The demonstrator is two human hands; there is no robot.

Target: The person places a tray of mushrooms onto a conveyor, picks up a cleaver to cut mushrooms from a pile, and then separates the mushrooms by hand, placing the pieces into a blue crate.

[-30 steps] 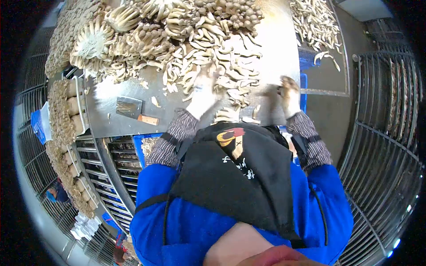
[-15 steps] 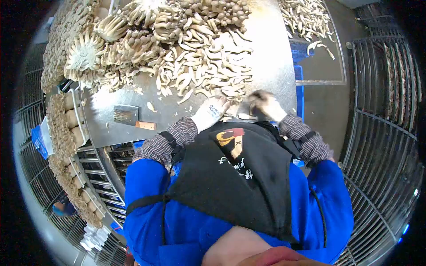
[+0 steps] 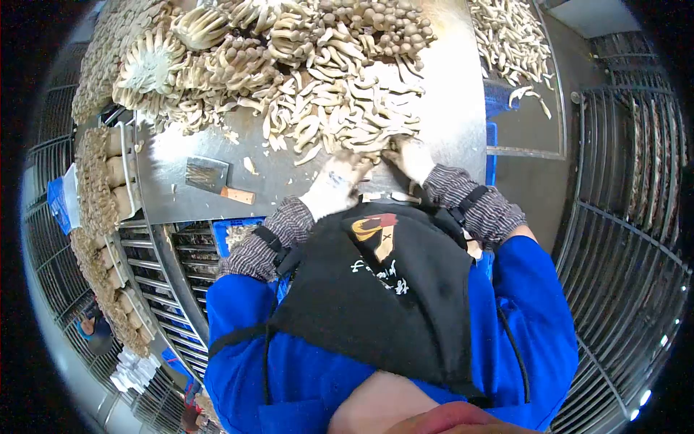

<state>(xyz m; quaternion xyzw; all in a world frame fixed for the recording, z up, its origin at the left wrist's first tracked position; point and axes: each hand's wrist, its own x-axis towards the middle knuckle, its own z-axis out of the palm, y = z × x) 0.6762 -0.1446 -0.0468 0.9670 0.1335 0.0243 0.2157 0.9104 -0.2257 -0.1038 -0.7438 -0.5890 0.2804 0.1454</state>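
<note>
Loose mushroom stems (image 3: pixel 347 108) lie in a heap on the metal table (image 3: pixel 289 173) in front of me. My left hand (image 3: pixel 336 182), in a white glove with smudged fingers, rests at the near edge of this heap. Its fingers are bent and bunched; what they hold, if anything, is hidden. To its right, my right hand (image 3: pixel 410 159), gloved too, reaches to the heap's near right corner, its fingers curled down on a mushroom there. A few cut pieces (image 3: pixel 401 196) lie between the hands and my black apron (image 3: pixel 412 275).
A cleaver (image 3: pixel 207 174) with a wooden handle lies on the table at left. Whole mushroom clusters (image 3: pixel 231 72) are piled at the back left. More stems (image 3: pixel 510 43) lie beyond the table at right. Metal racks (image 3: pixel 629 188) stand on the right, and another person (image 3: pixel 94 327) is far left.
My right hand, blurred before near the table's front edge, has moved forward and left to the heap. My left hand stays close by. The view has shifted slightly.
</note>
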